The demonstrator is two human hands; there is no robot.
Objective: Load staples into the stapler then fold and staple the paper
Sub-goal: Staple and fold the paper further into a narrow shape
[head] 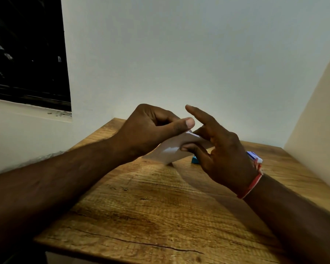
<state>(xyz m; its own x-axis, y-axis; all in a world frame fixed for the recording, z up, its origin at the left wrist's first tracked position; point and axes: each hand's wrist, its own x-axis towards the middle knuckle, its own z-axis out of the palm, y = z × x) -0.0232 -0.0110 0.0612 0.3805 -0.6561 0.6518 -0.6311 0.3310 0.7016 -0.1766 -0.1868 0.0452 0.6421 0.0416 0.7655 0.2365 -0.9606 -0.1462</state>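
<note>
Both hands hold a folded white paper (171,149) above the middle of the wooden table (141,206). My left hand (149,130) pinches its upper edge between thumb and curled fingers. My right hand (221,155) grips the paper's right side with thumb and middle fingers, its index finger pointing up and free. Behind my right hand, a teal object (194,160) lies on the table, mostly hidden; it may be the stapler. A small blue and white box (252,155) peeks out behind my right wrist.
The table stands in a corner, with a white wall behind it and a cream wall (316,130) along its right side. A dark window (27,50) is at upper left. A red band (251,185) circles my right wrist.
</note>
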